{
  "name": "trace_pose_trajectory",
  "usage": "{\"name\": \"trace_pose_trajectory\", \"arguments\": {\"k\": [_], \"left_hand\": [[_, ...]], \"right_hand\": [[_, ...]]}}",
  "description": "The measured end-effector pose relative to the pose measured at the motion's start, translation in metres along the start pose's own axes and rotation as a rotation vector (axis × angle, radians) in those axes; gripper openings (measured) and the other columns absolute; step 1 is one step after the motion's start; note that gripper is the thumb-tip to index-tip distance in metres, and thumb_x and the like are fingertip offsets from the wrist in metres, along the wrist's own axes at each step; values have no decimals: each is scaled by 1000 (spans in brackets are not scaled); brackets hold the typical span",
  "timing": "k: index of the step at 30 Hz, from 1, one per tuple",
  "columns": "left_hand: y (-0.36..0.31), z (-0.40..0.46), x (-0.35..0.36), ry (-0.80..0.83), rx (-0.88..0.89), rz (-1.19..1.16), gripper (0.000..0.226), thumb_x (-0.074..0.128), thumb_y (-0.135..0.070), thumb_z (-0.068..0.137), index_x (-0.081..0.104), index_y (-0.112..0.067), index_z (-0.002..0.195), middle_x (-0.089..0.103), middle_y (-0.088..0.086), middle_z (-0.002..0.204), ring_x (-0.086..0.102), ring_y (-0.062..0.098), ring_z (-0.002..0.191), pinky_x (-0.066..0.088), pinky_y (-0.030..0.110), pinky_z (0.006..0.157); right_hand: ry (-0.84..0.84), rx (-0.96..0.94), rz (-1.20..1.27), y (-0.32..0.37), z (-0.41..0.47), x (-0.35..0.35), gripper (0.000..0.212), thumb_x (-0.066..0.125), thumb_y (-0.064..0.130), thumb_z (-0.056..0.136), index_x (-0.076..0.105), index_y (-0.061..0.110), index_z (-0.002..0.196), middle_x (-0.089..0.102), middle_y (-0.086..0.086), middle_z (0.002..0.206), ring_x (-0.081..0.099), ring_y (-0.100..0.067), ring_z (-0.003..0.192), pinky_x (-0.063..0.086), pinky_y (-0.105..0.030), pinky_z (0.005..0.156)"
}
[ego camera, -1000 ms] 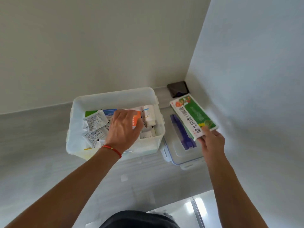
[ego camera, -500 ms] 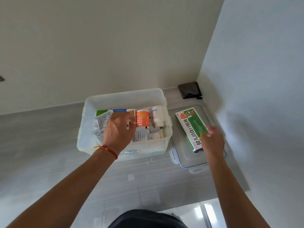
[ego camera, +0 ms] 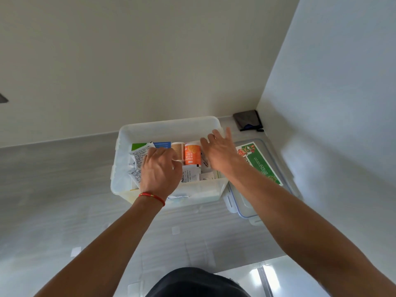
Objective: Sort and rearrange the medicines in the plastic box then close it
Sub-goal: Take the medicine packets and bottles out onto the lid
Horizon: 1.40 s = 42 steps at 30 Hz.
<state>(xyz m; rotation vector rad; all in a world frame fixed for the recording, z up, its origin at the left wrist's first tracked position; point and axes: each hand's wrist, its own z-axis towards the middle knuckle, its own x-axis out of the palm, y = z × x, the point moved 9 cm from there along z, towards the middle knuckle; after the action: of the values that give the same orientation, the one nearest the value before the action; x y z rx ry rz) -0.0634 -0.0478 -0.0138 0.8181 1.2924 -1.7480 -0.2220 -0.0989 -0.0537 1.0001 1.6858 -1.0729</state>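
The grey tabletop [ego camera: 64, 211] carries everything in use, pushed into the corner where two walls meet. The translucent plastic box [ego camera: 169, 127] stands open on it, near the back wall. Its lid [ego camera: 244, 209] lies flat on the tabletop just to the right of the box, with a green medicine carton [ego camera: 261, 166] resting on top of it, so that carton is out of the box and the lid cannot go on yet.

Inside the box, an orange vitamin bottle [ego camera: 192, 155] lies beside a paler bottle [ego camera: 177, 147]; printed sachets [ego camera: 139, 156] are heaped at the left end and loose leaflets [ego camera: 190, 175] lie along the near wall.

Your left hand [ego camera: 159, 170] is curled down among the sachets; whether it grips anything, I cannot tell. Your right hand [ego camera: 218, 152] is spread flat and empty over the right end of the box.

Assessment: sorting is under way, contents are not yet orderly. Outstanding: arrange the contents, return the carton, fit and latch the lid.
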Motion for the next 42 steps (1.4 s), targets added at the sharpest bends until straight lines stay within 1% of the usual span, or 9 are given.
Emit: {"name": "trace_pose_trajectory", "arguments": {"k": [4,8,13,17,21,25,32,38,42], "left_hand": [[2,0,2,5,6,-12,14,56,-8,80,70,-8,79,71,8,79,58,29,86,51,43,79],[3,0,7,60,13,-19,16,55,-13,82,71,-8,84,72,8,84,58,30,92,49,45,85],[-8,-4,8,77,96,-8,13,62,-16,80,73,-11,86,72,5,87,56,29,97,49,46,86],[-37,-16,21,141,275,119,29,56,-36,87,71,-17,103,69,4,110,53,31,115,45,47,91],[-50,-19,27,161,354,196,43,46,-49,94,70,-17,108,68,6,116,52,36,120,46,50,90],[-53,-24,33,201,419,287,50,37,-54,97,69,-17,112,67,6,116,52,35,122,44,50,89],[-50,-20,39,253,364,345,54,34,-57,97,68,-19,114,68,5,117,51,31,122,44,47,92],[-43,-19,37,236,300,322,54,34,-59,94,68,-20,109,69,2,113,53,29,117,44,45,91],[-24,-7,44,323,84,153,45,50,-51,85,61,-26,121,65,-2,120,51,24,118,47,42,95]], "right_hand": [[-26,44,-68,0,4,-2,64,77,28,82,49,15,138,59,-7,131,48,-30,132,18,-70,119],[-236,28,174,-13,-12,-27,92,84,30,76,35,11,152,47,-10,141,43,-30,138,15,-66,121],[-504,192,1242,-83,-77,-30,76,74,37,79,41,29,147,44,4,141,53,-15,121,46,-18,94],[-434,402,2083,-112,-109,48,44,56,35,90,64,25,132,61,-11,132,68,-28,109,62,-35,72],[-315,711,2504,-99,-129,137,38,65,47,95,64,16,117,67,-21,126,69,-36,113,62,-46,77],[-298,670,2101,-90,-122,167,36,83,14,83,64,15,115,69,-19,124,74,-30,106,64,-35,77],[-312,471,934,-91,-61,135,44,84,32,80,64,14,115,71,-6,112,62,-30,105,49,-42,92],[-333,482,765,-82,-47,152,54,90,25,73,65,-1,113,62,-22,114,56,-39,107,44,-44,92],[-278,540,865,-87,-52,149,86,91,31,73,48,5,143,51,-22,130,47,-39,123,40,-46,105]]}}
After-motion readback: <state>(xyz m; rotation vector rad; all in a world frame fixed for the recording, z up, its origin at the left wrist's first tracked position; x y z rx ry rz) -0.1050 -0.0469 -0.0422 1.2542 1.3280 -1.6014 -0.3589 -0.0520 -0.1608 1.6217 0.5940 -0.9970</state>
